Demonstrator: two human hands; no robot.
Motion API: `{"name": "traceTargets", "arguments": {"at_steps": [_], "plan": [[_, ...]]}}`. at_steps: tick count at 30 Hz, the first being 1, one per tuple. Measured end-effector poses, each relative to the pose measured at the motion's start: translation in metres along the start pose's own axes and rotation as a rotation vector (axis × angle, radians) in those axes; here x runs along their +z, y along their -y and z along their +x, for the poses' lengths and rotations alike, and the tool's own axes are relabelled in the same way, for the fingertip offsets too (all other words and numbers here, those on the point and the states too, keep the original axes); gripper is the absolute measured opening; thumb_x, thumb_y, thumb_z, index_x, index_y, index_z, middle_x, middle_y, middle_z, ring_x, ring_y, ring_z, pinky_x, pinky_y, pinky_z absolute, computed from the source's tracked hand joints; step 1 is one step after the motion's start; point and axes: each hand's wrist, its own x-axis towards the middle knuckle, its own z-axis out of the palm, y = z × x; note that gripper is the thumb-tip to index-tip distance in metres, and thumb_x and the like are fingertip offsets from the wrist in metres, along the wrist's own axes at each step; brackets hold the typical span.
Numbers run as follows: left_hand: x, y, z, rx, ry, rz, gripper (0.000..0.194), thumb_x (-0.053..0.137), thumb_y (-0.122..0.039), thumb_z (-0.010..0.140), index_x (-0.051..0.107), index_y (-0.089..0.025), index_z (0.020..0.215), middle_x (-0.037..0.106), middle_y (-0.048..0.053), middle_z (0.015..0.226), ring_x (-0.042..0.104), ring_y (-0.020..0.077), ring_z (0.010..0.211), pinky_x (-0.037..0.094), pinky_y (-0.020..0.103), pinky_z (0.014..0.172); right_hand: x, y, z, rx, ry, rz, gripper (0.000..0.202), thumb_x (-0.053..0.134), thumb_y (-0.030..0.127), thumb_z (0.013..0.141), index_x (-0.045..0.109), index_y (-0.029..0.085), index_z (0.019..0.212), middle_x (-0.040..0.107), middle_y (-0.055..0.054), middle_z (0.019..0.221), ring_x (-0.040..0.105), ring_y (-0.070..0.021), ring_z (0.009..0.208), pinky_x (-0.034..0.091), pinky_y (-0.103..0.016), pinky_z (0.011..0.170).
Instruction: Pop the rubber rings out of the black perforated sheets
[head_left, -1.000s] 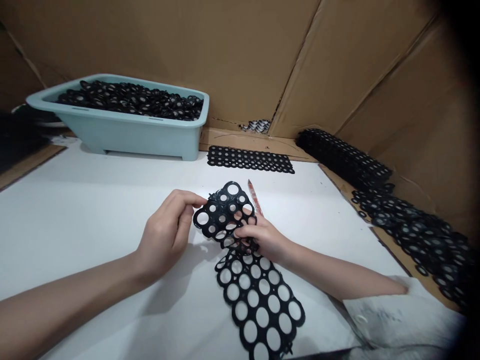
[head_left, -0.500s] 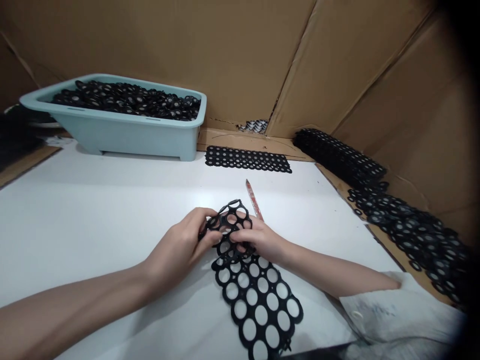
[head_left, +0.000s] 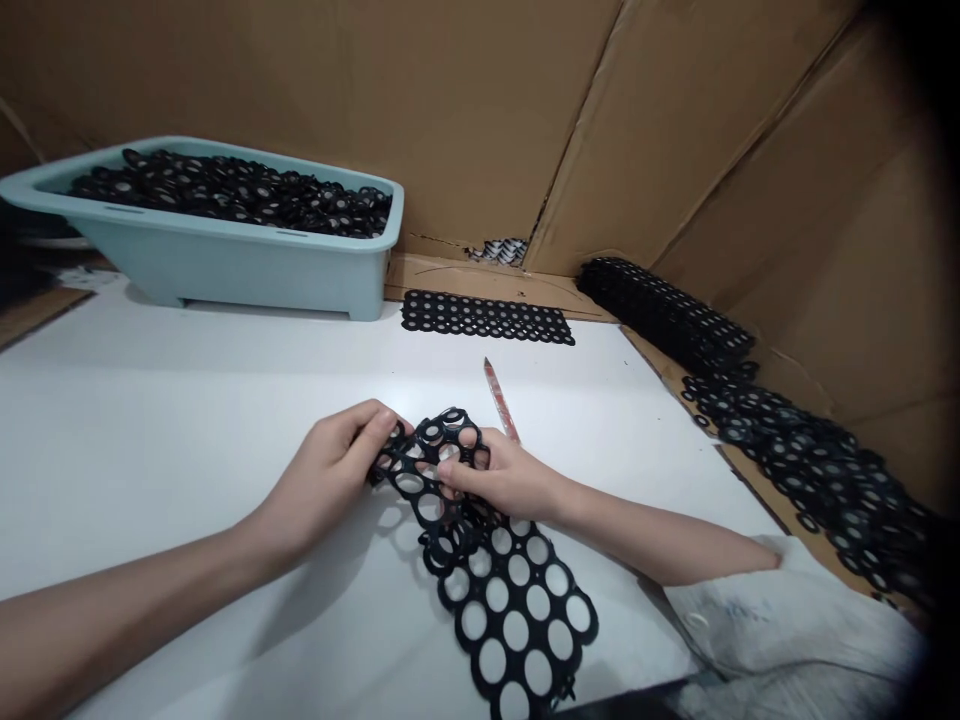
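Observation:
A black sheet of joined rings (head_left: 516, 630) lies with its lower part flat on the white table, while its upper part is bunched and raised between both hands. My left hand (head_left: 341, 460) pinches the left edge of the raised part between thumb and fingers. Around its right side, my right hand (head_left: 502, 475) is closed, with the thumb on top and some fingertips hidden behind the rings. Just beyond my right hand lies a thin pointed tool with a red and white handle (head_left: 500, 400).
A light blue tub (head_left: 270, 270) full of black ring pieces stands at the back left. One flat ring sheet (head_left: 487, 317) lies near the cardboard wall. Stacked sheets (head_left: 664, 315) and a loose heap (head_left: 810, 465) line the right edge.
My left hand has moved left, drawing the upper part of the ring sheet outward so it is more spread. My right hand keeps its hold. The whole view has shifted slightly.

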Motion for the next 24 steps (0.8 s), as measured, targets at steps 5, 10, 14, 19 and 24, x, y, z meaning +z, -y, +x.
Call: {"name": "traceTargets", "arguments": {"at_steps": [5,10,14,19,24], "plan": [[-0.023,0.010,0.018,-0.061,-0.188,-0.128,0.030,0.038,-0.043,0.082,0.053,-0.018,0.074,0.045,-0.003,0.058,0.041,0.0099,0.053,0.032,0.020,0.047,-0.001,-0.001,-0.003,0.029,-0.009,-0.025,0.014,0.050,0.029,0.080,0.050,0.015,0.078,0.057,0.001,0.066,0.054,-0.0092,0.063,0.045,-0.023,0.061],[-0.044,0.015,0.026,0.016,-0.411,-0.006,0.026,0.037,-0.039,0.084,0.051,-0.019,0.077,0.041,-0.004,0.057,0.039,0.0091,0.051,0.030,0.021,0.048,0.002,0.000,-0.009,0.021,0.008,-0.088,0.018,0.049,0.027,0.081,0.046,0.015,0.068,0.058,0.000,0.062,0.053,-0.0091,0.060,0.043,-0.023,0.061],[-0.019,-0.005,0.021,0.177,-0.168,0.325,0.021,0.035,-0.033,0.085,0.051,-0.020,0.080,0.053,-0.002,0.064,0.048,0.0117,0.057,0.034,0.023,0.054,0.007,0.003,-0.005,-0.042,-0.026,-0.022,0.013,0.051,0.030,0.080,0.047,0.017,0.083,0.058,0.000,0.074,0.055,-0.0102,0.066,0.045,-0.023,0.059],[0.014,-0.013,0.029,0.239,0.121,0.389,0.018,0.030,-0.029,0.085,0.042,-0.020,0.075,0.050,-0.003,0.056,0.047,0.0126,0.048,0.030,0.023,0.046,0.005,0.004,-0.001,0.004,-0.109,-0.071,0.018,0.049,0.035,0.080,0.047,0.019,0.090,0.052,0.002,0.070,0.043,-0.0063,0.048,0.036,-0.018,0.040],[0.010,0.000,0.036,0.327,0.079,0.451,0.018,0.027,-0.028,0.086,0.041,-0.020,0.077,0.049,-0.003,0.062,0.045,0.0112,0.049,0.032,0.024,0.049,0.007,0.005,0.003,-0.040,-0.202,0.016,0.017,0.042,0.036,0.084,0.046,0.019,0.084,0.047,0.002,0.072,0.049,-0.0075,0.052,0.043,-0.020,0.045]]}}
